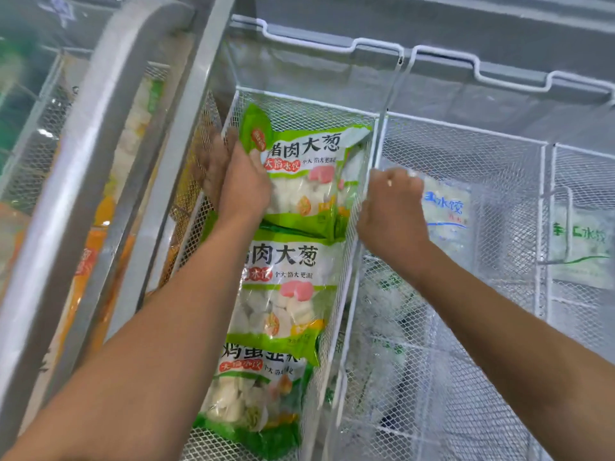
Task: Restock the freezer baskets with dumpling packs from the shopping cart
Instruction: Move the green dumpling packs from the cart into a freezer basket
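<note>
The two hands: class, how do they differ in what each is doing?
The left hand lies on the top green dumpling pack, thumb over its face; the right hand curls its fingers over the white basket's wire rim. Left touches a pack; right touches none. Both reach into the freezer.

Left hand [244, 181]: fingertips hidden behind top green pack [309, 174]. Bottom green pack [256, 394]: upper print covered by middle pack [286, 294]. Orange packs [100, 234]: blurred behind freezer lid frame [83, 161], labels unreadable.
</note>
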